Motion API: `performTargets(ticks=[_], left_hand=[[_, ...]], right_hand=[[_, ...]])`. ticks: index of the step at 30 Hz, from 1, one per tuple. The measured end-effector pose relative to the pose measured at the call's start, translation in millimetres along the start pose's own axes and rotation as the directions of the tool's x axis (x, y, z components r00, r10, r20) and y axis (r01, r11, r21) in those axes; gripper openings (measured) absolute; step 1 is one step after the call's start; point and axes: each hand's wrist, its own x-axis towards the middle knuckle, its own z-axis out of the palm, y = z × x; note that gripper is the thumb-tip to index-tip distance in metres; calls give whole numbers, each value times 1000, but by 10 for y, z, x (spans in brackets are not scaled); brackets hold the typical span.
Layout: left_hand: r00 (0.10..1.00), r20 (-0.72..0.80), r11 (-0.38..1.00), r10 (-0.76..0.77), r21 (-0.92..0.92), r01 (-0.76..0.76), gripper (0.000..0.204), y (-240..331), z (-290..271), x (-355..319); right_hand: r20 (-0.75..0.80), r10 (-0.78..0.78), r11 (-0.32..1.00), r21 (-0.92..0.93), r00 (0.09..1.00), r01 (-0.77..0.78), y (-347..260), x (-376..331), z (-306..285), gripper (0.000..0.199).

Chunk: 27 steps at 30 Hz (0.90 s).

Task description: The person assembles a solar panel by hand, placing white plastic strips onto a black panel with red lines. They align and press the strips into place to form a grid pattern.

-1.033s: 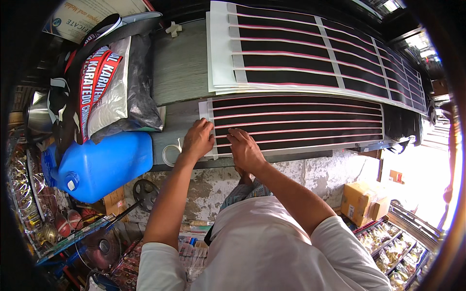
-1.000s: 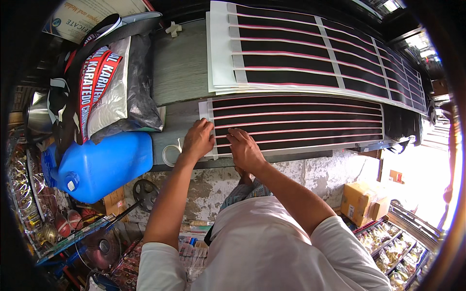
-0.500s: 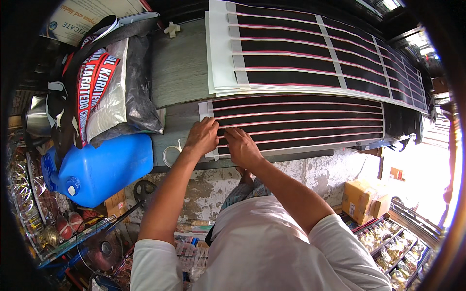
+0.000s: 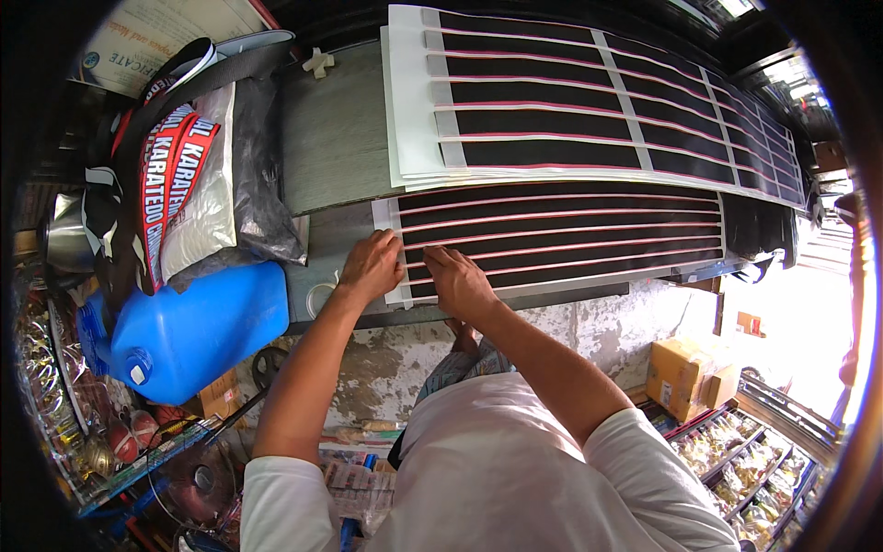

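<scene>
A sheet of black strips edged in pink and white (image 4: 570, 230) lies on the grey tabletop, with a pale band (image 4: 391, 213) along its left end. My left hand (image 4: 372, 265) is over that band, its fingers curled and pressed together at the strips' ends. Just to the right, my right hand (image 4: 458, 281) has thumb and fingers pinched together low over the same strips. Whatever is between the fingertips of either hand is too small to make out. A white roll of tape (image 4: 319, 299) stands beside my left wrist, partly hidden by it.
Beyond the sheet, a stack of similar striped sheets on white backing (image 4: 397, 110) lies on a raised grey surface. At left are a plastic bag with printed ribbons (image 4: 207, 184) and a blue jerrycan (image 4: 212, 322). A cardboard box (image 4: 685, 377) stands at lower right.
My left hand has shifted slightly left and down, widening the gap to my right hand a little. The right hand stays nearly in place. The whole view has tilted slightly.
</scene>
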Motion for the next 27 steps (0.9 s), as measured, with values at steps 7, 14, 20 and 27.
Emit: performTargets(ticks=[7, 14, 20, 27], left_hand=[[981, -91, 973, -173, -172, 155, 21, -93, -23, -104], [954, -221, 957, -205, -251, 147, 22, -57, 25, -7], [955, -214, 954, -204, -263, 145, 31, -29, 23, 85], [953, -188, 929, -237, -332, 165, 36, -82, 33, 25]], right_hand=[[-58, 16, 1000, 18, 998, -15, 0, 56, 30, 45], [-79, 62, 996, -53, 995, -67, 62, 156, -51, 44], [-83, -2, 999, -32, 997, -1, 103, 246, -38, 41], [-72, -19, 999, -42, 997, 16, 32, 283, 1, 36]])
